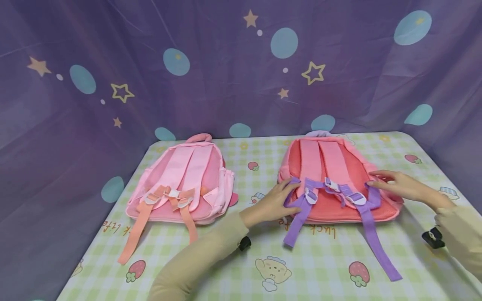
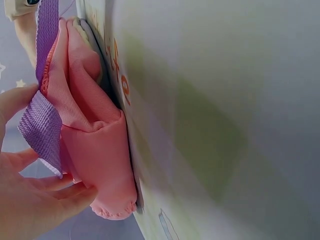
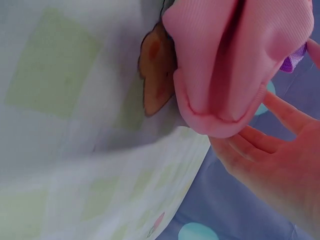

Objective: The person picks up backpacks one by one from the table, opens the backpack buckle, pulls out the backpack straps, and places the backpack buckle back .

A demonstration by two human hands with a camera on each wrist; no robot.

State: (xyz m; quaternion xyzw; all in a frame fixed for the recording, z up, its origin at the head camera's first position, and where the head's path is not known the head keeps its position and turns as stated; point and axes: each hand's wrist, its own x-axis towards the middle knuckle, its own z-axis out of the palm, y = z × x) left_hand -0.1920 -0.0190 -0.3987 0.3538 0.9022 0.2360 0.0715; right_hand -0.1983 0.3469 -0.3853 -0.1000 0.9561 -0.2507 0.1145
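Note:
A red-and-pink backpack (image 1: pixel 357 211) lies on the table at right, its back panel and shoulder straps facing up. Purple webbing straps (image 1: pixel 373 238) cross its lower part, with white buckles (image 1: pixel 331 185). At its left side, my left hand (image 1: pixel 276 202) touches a loop of purple webbing with spread fingers. In the left wrist view this webbing (image 2: pixel 41 125) lies between the thumb and the fingers. My right hand (image 1: pixel 399 186) rests on the right side of the bag, fingers fairly straight. The right wrist view shows fingertips against the pink side pocket (image 3: pixel 220 75), partly hidden behind it.
A second, pink backpack (image 1: pixel 211 209) with orange webbing straps (image 1: pixel 137 234) lies at left, also back side up. Both bags are on a green checked tablecloth (image 1: pixel 308 267) with printed figures. A purple curtain (image 1: pixel 226 96) hangs behind the table and at its sides.

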